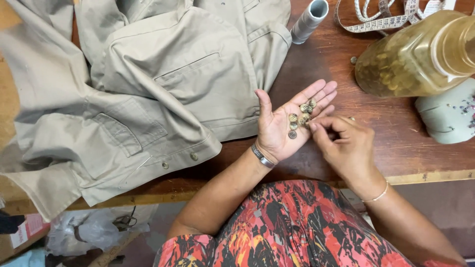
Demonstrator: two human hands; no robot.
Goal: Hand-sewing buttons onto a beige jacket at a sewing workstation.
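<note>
Dark, worn wood formed the tabletop (396, 143), whose near edge ran just in front of the person's patterned lap. Fingertips of the right hand (349, 148) were pinched together at the edge of the left palm, thumb and forefinger closed toward a single button; whether one was already gripped could not be told. The left hand (287, 121) lay palm up and fully spread, fingers extended, cupping a small cluster of buttons (299, 118) over the middle of the tabletop. A metal bracelet (262, 157) circled the left wrist and a thin bangle (377, 197) the right.

Such buttons would probably handle as light, hard, smooth discs, apt to slide or roll off a tilted palm; each is best taken by its rim between two fingertips.

Outward, a khaki garment (148, 84) with pockets and sewn-on buttons was spread over the left half of the tabletop. Toward the far edge lay a grey thread cone (309, 20) and a coiled measuring tape (391, 15). At the far right corner a clear plastic jar (415, 57) lay on its side, filled with similar buttons, beside a pale pincushion (448, 113).
</note>
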